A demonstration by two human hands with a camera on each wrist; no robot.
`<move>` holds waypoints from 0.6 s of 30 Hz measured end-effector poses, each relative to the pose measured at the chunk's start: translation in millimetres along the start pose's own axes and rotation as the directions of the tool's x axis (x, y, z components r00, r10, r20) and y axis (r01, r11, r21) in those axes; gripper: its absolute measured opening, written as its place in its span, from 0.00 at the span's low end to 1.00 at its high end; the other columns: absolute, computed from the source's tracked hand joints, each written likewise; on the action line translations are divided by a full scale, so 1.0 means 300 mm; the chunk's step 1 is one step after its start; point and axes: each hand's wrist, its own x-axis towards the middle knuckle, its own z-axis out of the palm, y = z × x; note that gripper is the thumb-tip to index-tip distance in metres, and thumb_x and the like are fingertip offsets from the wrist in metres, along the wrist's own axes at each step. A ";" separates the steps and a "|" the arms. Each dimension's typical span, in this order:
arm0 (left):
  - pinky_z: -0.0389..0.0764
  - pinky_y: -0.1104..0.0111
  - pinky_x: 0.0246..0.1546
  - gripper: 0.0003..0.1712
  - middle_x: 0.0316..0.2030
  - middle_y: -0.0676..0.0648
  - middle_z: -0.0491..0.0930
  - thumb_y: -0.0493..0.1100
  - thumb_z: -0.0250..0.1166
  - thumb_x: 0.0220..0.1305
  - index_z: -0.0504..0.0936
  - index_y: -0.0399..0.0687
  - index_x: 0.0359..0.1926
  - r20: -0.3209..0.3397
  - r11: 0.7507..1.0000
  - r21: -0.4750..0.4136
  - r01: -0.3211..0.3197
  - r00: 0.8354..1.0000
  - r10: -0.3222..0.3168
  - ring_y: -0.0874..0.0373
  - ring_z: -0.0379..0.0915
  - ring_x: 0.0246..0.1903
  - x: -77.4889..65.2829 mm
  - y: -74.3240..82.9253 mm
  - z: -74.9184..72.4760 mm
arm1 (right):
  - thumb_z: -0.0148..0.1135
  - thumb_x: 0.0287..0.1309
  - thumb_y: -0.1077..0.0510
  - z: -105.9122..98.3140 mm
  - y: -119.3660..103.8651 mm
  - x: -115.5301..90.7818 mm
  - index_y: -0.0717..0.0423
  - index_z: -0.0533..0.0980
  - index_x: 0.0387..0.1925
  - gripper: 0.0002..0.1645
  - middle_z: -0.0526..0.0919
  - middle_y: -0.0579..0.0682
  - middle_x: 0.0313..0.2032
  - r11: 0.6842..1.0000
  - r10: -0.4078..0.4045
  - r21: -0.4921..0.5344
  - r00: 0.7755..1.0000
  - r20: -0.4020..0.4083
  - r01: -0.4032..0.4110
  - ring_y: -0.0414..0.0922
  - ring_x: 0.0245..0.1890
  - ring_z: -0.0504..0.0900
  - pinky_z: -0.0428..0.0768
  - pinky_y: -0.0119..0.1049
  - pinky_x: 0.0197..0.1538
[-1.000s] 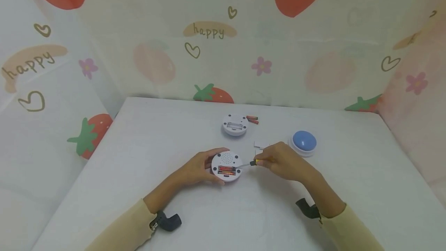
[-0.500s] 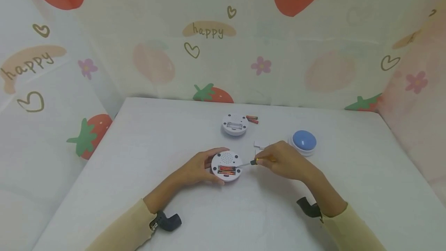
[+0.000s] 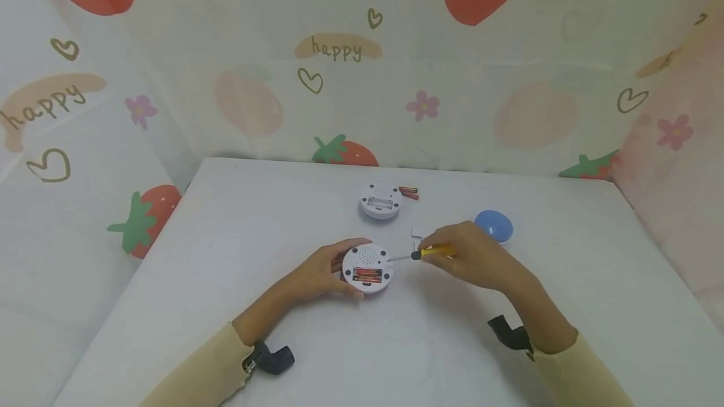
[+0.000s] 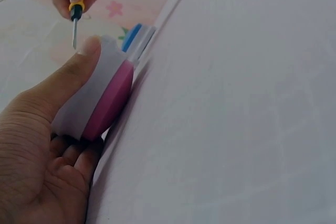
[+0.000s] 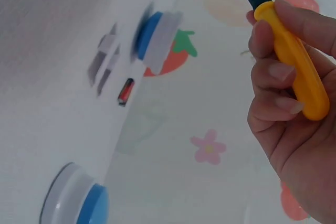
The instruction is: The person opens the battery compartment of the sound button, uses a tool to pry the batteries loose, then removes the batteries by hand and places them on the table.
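My left hand (image 3: 319, 272) grips a round sound button (image 3: 367, 253) by its side, its white underside turned up. The left wrist view shows its pink dome (image 4: 109, 103) facing the table and my thumb along the white base. Red batteries (image 3: 367, 275) lie in its uncovered compartment, beside a grille of small holes. In my right hand (image 3: 472, 256) is a screwdriver (image 5: 296, 61) with a yellow handle and dark green collar, fingers curled round the handle. Its thin metal shaft (image 3: 400, 259) points left, the tip at the button's right edge; whether it touches cannot be told.
Behind, another upturned button (image 3: 380, 203) has a bare battery compartment, with two loose batteries (image 3: 408, 193) beside it. A blue-domed button (image 3: 494, 225) stands right, partly behind my right hand. Small white covers (image 5: 102, 61) lie between them on the white table (image 3: 271, 206).
My right hand has drawn slightly right, lifting the screwdriver tip out of the battery compartment toward the button's right edge. More of the yellow handle shows. My left hand stays in place.
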 end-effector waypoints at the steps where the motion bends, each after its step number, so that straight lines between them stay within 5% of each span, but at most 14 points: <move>1: 0.66 0.66 0.70 0.57 0.70 0.56 0.69 0.46 0.86 0.42 0.68 0.60 0.73 0.000 1.000 0.000 0.000 1.000 0.000 0.60 0.65 0.70 0.000 0.000 0.000 | 0.72 0.61 0.56 -0.003 -0.011 -0.005 0.45 0.87 0.47 0.11 0.88 0.41 0.44 1.000 -0.007 0.000 1.000 0.001 0.007 0.44 0.46 0.83 0.84 0.45 0.52; 9: 0.66 0.64 0.71 0.56 0.70 0.55 0.69 0.45 0.85 0.44 0.67 0.59 0.74 -0.003 1.000 0.006 -0.009 1.000 0.009 0.58 0.65 0.70 0.000 -0.002 0.000 | 0.73 0.59 0.56 0.022 -0.072 -0.013 0.42 0.88 0.45 0.11 0.88 0.35 0.40 0.997 -0.064 -0.047 0.995 0.070 0.068 0.40 0.44 0.84 0.85 0.36 0.48; 18: 0.65 0.65 0.71 0.56 0.70 0.55 0.69 0.45 0.85 0.45 0.66 0.58 0.74 0.002 1.000 0.001 -0.013 1.000 0.013 0.58 0.64 0.71 -0.002 -0.003 0.003 | 0.74 0.58 0.57 0.043 -0.078 -0.010 0.45 0.88 0.45 0.12 0.88 0.38 0.40 0.990 -0.096 -0.100 0.994 0.061 0.102 0.39 0.41 0.85 0.85 0.32 0.46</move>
